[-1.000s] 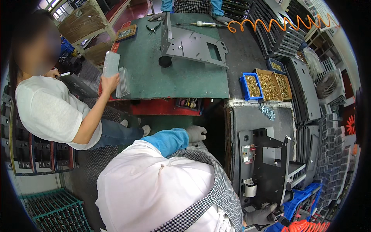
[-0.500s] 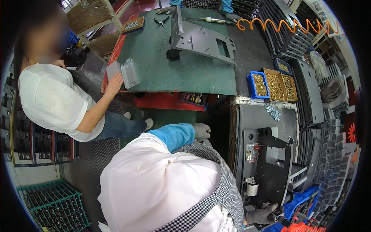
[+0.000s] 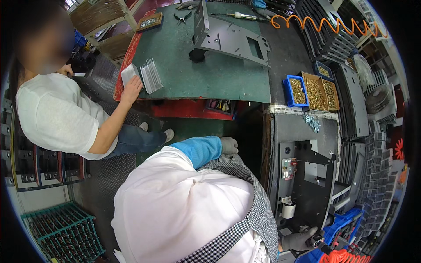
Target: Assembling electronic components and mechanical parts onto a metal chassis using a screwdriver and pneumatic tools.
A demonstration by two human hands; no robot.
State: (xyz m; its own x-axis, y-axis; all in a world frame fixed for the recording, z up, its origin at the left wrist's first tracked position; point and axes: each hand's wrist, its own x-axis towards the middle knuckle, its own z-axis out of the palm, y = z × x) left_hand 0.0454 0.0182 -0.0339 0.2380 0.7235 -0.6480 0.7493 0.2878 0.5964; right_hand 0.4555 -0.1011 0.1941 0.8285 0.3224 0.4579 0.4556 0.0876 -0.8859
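Note:
My right hand (image 3: pixel 299 240), in a grey glove, is closed round a dark power screwdriver (image 3: pixel 323 246) at the lower right. It is beside the near end of a black metal chassis (image 3: pixel 312 177), which carries a small circuit board (image 3: pixel 288 168) and a white cylinder (image 3: pixel 288 209). The screwdriver's tip is hard to make out. My left hand (image 3: pixel 229 145), gloved in grey with a blue sleeve, hangs by my checked apron, fingers curled with nothing visible in them.
A co-worker on the left touches white plastic pieces (image 3: pixel 151 75) on the green table (image 3: pixel 184 85). Across it, another person's gloved hands flank a grey metal bracket (image 3: pixel 230 41). Boxes of brass fasteners (image 3: pixel 315 92) and loose screws (image 3: pixel 312 123) lie right. A red coiled hose (image 3: pixel 344 256) is below.
My view has shifted slightly. My right hand and the screwdriver stay near the chassis's near end. My left hand has barely moved. The co-worker's hand remains at the white plastic pieces.

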